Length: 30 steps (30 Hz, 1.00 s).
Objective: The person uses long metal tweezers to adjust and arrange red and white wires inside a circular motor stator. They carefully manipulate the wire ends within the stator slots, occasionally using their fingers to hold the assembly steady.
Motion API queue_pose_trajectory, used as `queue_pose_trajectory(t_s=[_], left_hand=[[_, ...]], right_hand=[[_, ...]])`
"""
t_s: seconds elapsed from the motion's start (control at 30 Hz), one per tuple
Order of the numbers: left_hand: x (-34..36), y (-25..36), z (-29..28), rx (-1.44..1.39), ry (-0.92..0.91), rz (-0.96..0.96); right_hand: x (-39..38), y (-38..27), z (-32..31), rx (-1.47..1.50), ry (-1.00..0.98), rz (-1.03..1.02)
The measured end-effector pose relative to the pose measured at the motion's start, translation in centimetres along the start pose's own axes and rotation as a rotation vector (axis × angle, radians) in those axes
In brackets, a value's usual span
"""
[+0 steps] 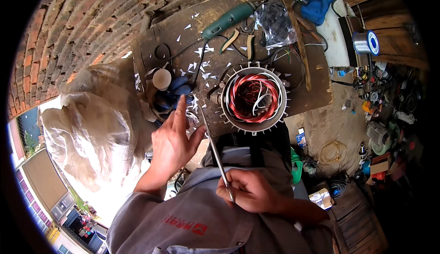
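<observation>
My left hand (173,139) reaches over the near left of the workbench, fingers stretched out and thumb apart, with nothing in it. Its fingertips are close to a bundle of dark blue objects (178,88) I cannot make out. Close to my body, my right hand (247,191) is closed around a long thin metal rod (213,144), which slants up and left past my left thumb. Right of the rod stands a round motor stator (223,99), its metal housing ringed with fins. Red wire windings (238,87) and white leads fill its inside.
White paper scraps (207,75) litter the workbench (316,80). Farther back lie pliers (250,48), a green power tool (229,20), a clear plastic bag (277,27) and a wooden stick (299,38). A solder spool (366,43) is at right; plastic sheeting (101,116) bulges at left.
</observation>
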<state>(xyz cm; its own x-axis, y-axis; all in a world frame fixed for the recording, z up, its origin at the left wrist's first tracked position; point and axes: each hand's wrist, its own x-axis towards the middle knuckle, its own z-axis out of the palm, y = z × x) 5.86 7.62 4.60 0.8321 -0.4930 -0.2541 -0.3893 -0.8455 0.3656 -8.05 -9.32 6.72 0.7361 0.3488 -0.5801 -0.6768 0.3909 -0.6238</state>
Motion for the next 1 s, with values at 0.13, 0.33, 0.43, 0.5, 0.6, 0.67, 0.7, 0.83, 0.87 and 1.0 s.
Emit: queue_pose_trajectory(t_s=[0.13, 0.33, 0.43, 0.5, 0.6, 0.67, 0.7, 0.83, 0.87, 1.0], left_hand=[[-0.1, -2.2, 0.4, -0.013, -0.052, -0.022], [4.7, -1.2, 1.8, -0.324, 0.001, 0.420], [6.9, -1.7, 3.8, -0.417, -0.103, 0.436], [6.9, -2.0, 4.6, -0.431, -0.094, 0.433], [6.4, -2.0, 5.1, -0.450, -0.039, 0.421], [5.2, -2.1, 6.4, -0.460, 0.030, 0.419], [4.6, -1.8, 7.0, -0.466, 0.063, 0.422], [1.7, 0.9, 9.3, -0.492, 0.140, 0.293], [1.2, 1.5, 9.5, -0.461, 0.182, 0.298], [-0.8, 3.6, 11.2, -0.630, 0.143, 0.145]], right_hand=[[-1.1, -2.1, -2.2, -0.354, -0.126, -0.209], [0.2, -1.5, -8.4, -0.301, 0.662, -0.770], [3.9, -0.9, -12.4, -0.056, 0.708, -0.867], [5.5, 0.3, -13.2, 0.186, 0.563, -0.827], [7.5, 0.6, -11.8, 0.321, 0.652, -0.860], [7.7, 0.0, -11.0, 0.306, 0.648, -0.861], [7.6, -0.3, -11.0, 0.299, 0.651, -0.863], [7.0, -1.6, -11.9, 0.215, 0.710, -0.808], [6.9, -2.1, -11.8, 0.191, 0.717, -0.818], [6.6, -2.9, -12.7, 0.198, 0.678, -0.729]])
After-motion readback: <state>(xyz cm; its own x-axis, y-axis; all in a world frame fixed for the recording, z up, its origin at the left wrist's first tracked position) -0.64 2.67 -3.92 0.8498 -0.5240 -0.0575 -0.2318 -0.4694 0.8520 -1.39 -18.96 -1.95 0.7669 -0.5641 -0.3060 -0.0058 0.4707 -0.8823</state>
